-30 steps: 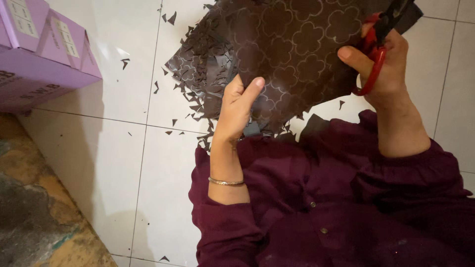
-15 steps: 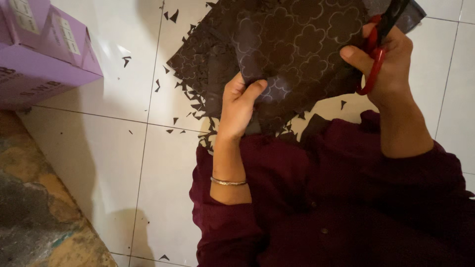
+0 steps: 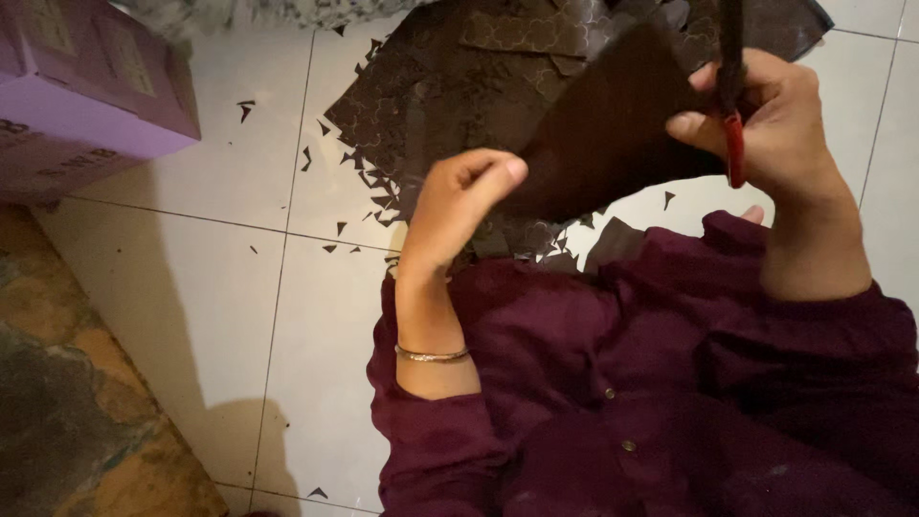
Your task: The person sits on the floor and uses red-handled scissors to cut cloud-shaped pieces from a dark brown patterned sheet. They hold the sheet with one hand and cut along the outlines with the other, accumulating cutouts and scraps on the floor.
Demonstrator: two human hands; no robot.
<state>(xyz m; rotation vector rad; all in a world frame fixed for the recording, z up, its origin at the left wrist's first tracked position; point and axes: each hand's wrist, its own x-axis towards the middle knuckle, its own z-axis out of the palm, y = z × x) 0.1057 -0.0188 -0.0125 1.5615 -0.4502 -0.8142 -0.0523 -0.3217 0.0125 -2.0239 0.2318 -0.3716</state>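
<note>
Left grip (image 3: 459, 206) on dark sheet's (image 3: 613, 134) edge

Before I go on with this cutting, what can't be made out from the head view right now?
- Scissors: blade tips cut off by the top edge; grips mostly hidden inside the right hand.
- Dark sheet: blurred; where the cut runs cannot be told.
- Left hand: fingertips hidden behind the sheet.
- Purple box: cut off at the left edge, print blurred.
- Floor scraps: too small for shape detail.

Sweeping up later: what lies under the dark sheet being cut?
Under the dark sheet lie patterned brown sheets and small offcuts on white tile floor. Anything directly beneath is hidden.
</note>
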